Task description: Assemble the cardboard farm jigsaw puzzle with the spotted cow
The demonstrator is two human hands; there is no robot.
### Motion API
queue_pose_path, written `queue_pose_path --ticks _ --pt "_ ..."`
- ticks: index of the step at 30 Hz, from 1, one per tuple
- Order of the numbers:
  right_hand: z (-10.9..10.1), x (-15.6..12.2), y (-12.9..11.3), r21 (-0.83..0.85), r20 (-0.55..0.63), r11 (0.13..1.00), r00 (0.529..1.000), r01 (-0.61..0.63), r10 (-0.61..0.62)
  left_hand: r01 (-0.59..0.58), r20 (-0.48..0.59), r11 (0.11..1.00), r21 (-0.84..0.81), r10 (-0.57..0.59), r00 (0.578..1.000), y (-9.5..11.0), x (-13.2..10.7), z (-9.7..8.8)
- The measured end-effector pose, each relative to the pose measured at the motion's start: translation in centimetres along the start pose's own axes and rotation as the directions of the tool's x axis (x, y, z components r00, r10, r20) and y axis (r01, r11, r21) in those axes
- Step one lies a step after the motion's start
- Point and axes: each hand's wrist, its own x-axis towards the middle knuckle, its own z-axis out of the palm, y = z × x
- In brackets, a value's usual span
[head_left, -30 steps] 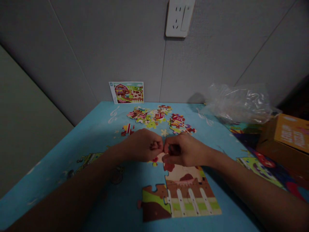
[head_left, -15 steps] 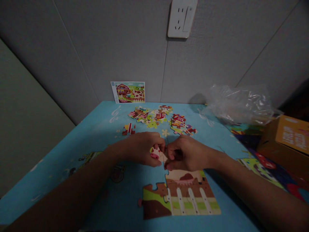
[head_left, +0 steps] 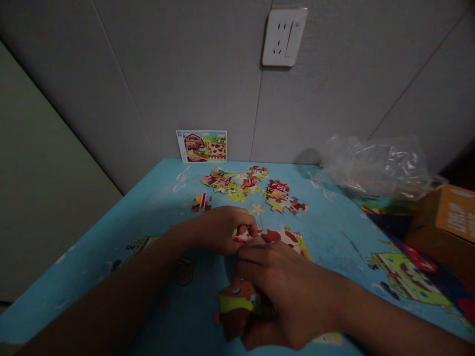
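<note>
My left hand (head_left: 228, 228) is closed in a pinch on a puzzle piece (head_left: 241, 236) with a cow's face, beside the joined cow-body pieces (head_left: 276, 236). My right hand (head_left: 284, 291) reaches over the joined section and covers most of its fence part. Its thumb and fingers close around a green-and-brown puzzle piece (head_left: 234, 314) at the lower left, gripping it by its top and bottom edges. The fingertips of both hands nearly meet, and the right hand hides where the pieces join.
Loose puzzle pieces (head_left: 237, 184) lie in piles farther back, with a small joined bit (head_left: 202, 202) left of them. A picture card (head_left: 204, 147) leans on the wall under a socket (head_left: 285, 37). At right are a plastic bag (head_left: 378, 165) and an orange box (head_left: 441, 222).
My right hand has moved down and left, from near the cow-face piece onto the lower-left piece. My left hand still holds the cow-face piece. The camera view has shifted slightly.
</note>
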Motion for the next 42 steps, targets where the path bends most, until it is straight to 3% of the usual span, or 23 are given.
queue_pose_path --ticks 16,31,42 --pt "-0.08 0.27 0.29 0.089 -0.023 0.996 1.0 0.021 -0.019 -0.011 -0.033 0.998 -0.064 0.009 0.999 -0.35 -0.02 0.12" --pt "0.57 0.4 -0.3 0.046 -0.041 0.992 0.992 -0.115 0.116 0.033 -0.034 0.999 -0.032 -0.035 0.999 -0.12 0.0 0.18" --pt "0.64 0.5 -0.24 0.071 -0.061 0.996 0.996 -0.061 0.066 0.064 -0.031 0.997 -0.031 -0.065 0.997 -0.09 0.04 0.15"
